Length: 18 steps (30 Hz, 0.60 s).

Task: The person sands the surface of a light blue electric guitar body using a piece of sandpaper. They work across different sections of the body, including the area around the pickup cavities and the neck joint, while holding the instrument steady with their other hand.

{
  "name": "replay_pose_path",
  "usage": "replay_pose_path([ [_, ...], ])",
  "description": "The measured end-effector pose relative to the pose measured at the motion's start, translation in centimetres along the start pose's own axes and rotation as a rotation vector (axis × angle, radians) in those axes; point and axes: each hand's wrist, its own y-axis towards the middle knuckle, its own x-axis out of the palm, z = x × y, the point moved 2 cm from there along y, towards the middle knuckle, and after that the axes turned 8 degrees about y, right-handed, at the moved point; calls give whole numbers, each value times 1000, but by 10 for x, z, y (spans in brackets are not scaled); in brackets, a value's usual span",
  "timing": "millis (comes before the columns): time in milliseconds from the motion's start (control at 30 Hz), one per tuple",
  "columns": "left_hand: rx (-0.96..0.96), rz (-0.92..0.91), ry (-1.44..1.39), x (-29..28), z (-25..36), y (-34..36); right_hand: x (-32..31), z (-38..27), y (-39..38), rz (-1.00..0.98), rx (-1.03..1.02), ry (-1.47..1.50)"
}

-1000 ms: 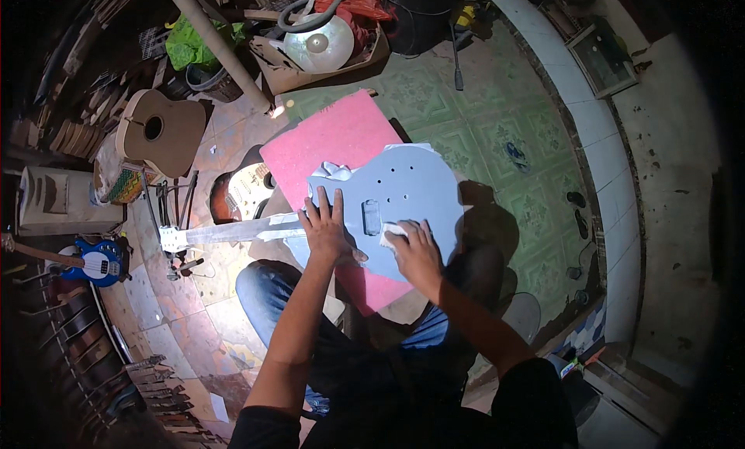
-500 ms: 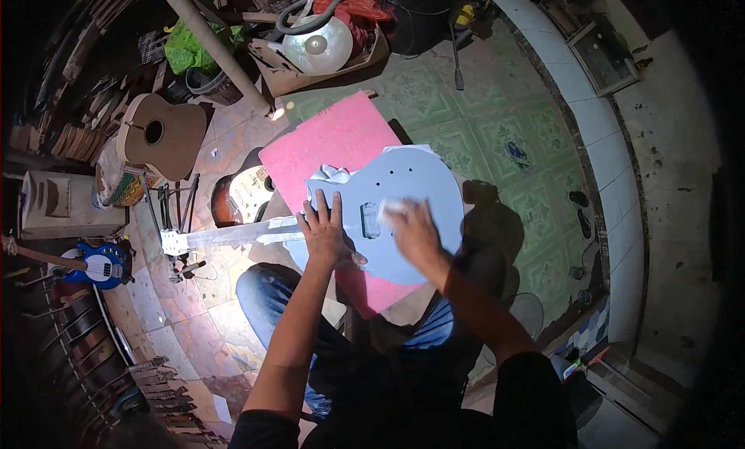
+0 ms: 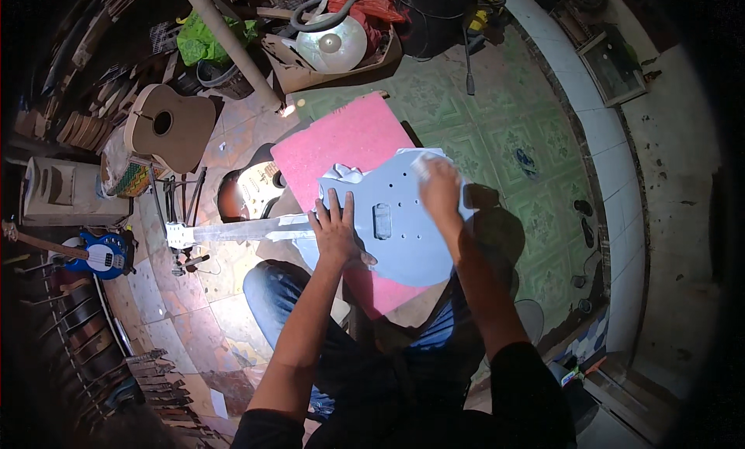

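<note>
A pale grey electric guitar body [image 3: 415, 259] lies across my lap on a pink board [image 3: 341, 137]. Its masked neck [image 3: 240, 231] points left, and a pickup cavity and several small holes show in its face. My left hand [image 3: 336, 233] rests flat on the body where the neck joins, fingers spread. Towards the far right edge of the body, my right hand [image 3: 441, 194] presses a small white cloth or pad [image 3: 421, 168] on the surface; its exact kind is hard to make out. White covering material [image 3: 341, 172] sticks out at the cutaway.
Left of the board lies a sunburst guitar body [image 3: 252, 191]; a stand [image 3: 185, 216] is by the headstock. Farther left are an acoustic guitar body [image 3: 182, 127] and a blue guitar [image 3: 105, 255]. A cardboard box [image 3: 291, 72] stands at the back, sandals [image 3: 583, 220] at right.
My right hand has slid with the white cloth from beside the pickup cavity to the body's far right edge. The left hand stays on the guitar. The whole view has shifted slightly.
</note>
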Motion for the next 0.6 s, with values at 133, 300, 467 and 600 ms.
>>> replay_pose_path([
  [133,12,18,-22,3,-1,-3,18,-1,-4,92,37,17],
  [300,7,25,-28,6,-6,-1,4,-67,-58,-88,-288,157],
  [467,-6,39,-45,0,0,-1,-8,26,17,47,63,97],
  [600,-25,26,-28,9,-8,-1,10,-39,-55,-23,-119,17],
])
